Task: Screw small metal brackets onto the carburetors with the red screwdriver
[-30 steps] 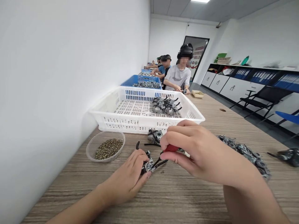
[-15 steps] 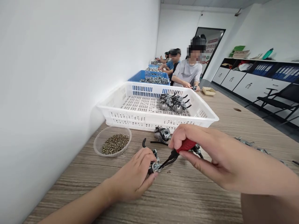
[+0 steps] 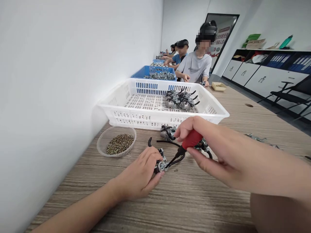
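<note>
My left hand [image 3: 143, 174] is closed round a small metal carburetor [image 3: 162, 165] on the table, covering much of it. In my right hand [image 3: 209, 145] is a screwdriver [image 3: 191, 139] with a red handle, held at a slant. Its dark shaft runs down to the near right edge of the carburetor, and the tip meets it by a screw point. A loose screw [image 3: 176, 170] lies on the wood just right of there. Behind the hands stands another carburetor [image 3: 167, 132] with a black hose, and one more [image 3: 202, 145] is partly hidden by my right hand.
A clear round tub [image 3: 99, 145] of small brass-coloured screws stands at left by the wall. Beyond is a white crate [image 3: 155, 118] holding several carburetors [image 3: 182, 100]. More metal parts [image 3: 259, 138] lie at right. A co-worker [image 3: 196, 66] sits past a blue crate [image 3: 141, 72].
The view has tilted slightly, so the scene sits higher. My red screwdriver handle has turned a little, its tip staying at the carburetor. The co-worker's hands have moved apart.
</note>
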`<state>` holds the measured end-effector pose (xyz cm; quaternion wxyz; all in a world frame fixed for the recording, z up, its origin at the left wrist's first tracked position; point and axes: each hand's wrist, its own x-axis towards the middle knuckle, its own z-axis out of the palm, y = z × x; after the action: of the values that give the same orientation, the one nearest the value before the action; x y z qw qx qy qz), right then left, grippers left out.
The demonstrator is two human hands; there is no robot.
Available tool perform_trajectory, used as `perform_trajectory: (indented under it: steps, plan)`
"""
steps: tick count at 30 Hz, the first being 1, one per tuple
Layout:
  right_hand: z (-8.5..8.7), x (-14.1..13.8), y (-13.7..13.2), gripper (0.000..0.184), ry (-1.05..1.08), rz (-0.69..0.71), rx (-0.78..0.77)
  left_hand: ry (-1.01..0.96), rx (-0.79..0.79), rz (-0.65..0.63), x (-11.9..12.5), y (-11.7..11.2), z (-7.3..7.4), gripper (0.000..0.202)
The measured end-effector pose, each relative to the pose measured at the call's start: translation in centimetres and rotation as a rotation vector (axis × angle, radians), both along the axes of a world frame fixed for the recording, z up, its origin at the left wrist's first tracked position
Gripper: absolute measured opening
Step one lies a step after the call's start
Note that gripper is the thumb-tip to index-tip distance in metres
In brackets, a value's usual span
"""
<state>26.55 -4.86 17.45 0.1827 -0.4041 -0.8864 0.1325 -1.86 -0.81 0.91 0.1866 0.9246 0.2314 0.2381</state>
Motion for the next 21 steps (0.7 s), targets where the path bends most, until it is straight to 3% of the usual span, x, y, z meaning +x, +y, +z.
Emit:
perform_trajectory:
  steps: [2,4,7,11,13,15,18,21]
  plan:
    - [0.2,0.3,-0.1,0.021,0.039,0.065,-0.09,-0.005,-0.006,0.009,0.0,0.0,-0.1,0.026]
    - [0.3,0.5,-0.1,0.016,0.057,0.086,-0.081,-0.015,-0.011,0.009,0.0,0.1,-0.2,0.026]
    - [0.1,0.1,0.1,0.011,0.015,0.029,0.095,-0.018,-0.012,0.002,0.0,0.2,-0.2,0.024]
    - [-0.3,-0.8,0.0,0.038,-0.098,-0.118,0.376,-0.015,-0.006,0.007,0.0,0.2,0.0,0.025]
    - [-0.3,-0.9,-0.2,0.045,-0.117,-0.167,0.436,-0.013,-0.015,0.006,0.0,0.2,0.0,0.025]
    - [-0.3,-0.9,-0.6,0.042,-0.106,-0.16,0.391,-0.006,-0.025,0.0,0.0,0.2,0.0,0.024]
    - [-0.1,-0.6,-1.3,0.022,-0.062,-0.051,0.184,0.004,-0.024,-0.009,0.0,0.1,-0.1,0.024]
    - [0.2,-0.4,-1.7,0.019,-0.04,0.006,0.092,0.01,-0.016,-0.007,0.0,0.1,-0.2,0.026]
